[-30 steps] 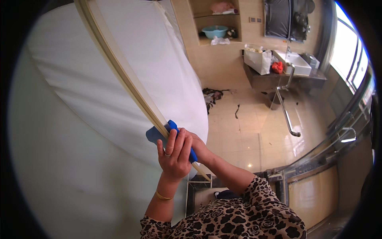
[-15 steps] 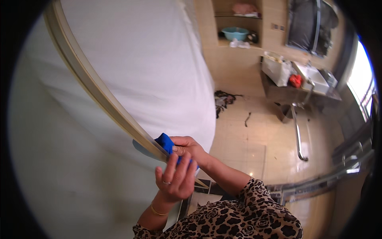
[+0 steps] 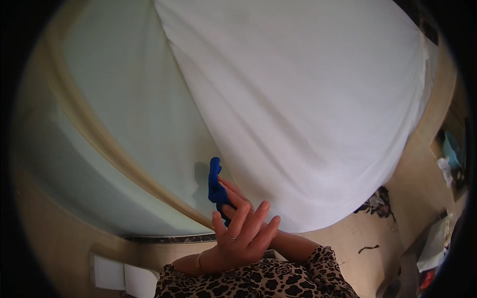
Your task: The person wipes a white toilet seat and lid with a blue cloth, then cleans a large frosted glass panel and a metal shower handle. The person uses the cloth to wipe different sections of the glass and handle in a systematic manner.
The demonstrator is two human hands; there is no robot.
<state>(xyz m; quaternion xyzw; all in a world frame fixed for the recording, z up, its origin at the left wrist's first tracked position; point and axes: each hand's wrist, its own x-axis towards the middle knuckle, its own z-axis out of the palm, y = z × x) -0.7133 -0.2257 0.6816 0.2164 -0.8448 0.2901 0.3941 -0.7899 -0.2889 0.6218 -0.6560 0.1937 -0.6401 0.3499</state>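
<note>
My right hand (image 3: 235, 193) holds a crumpled blue cloth (image 3: 216, 187), one end of which sticks up past the fingers. The cloth is in front of a pale greenish panel (image 3: 129, 79); whether it touches the surface I cannot tell. In front of the right wrist is my left hand (image 3: 244, 236), its fingers spread and nothing in them. It wears a ring and a bracelet. Part of the right hand is hidden behind it. A long beige strip (image 3: 121, 156) crosses the panel and runs down to just left of the hands.
A large white sheet (image 3: 308, 99) hangs to the right of the hands. Below the panel lies a dark patterned edging (image 3: 171, 239). White box-like pieces (image 3: 109, 273) stand at lower left. A dark heap (image 3: 378, 202) lies on the tiled floor; a turquoise basin (image 3: 451, 149) sits at far right.
My view has swung left, so the sink area has mostly left the picture. The blue cloth has come away from the beige strip and is now to its right, before the greenish panel.
</note>
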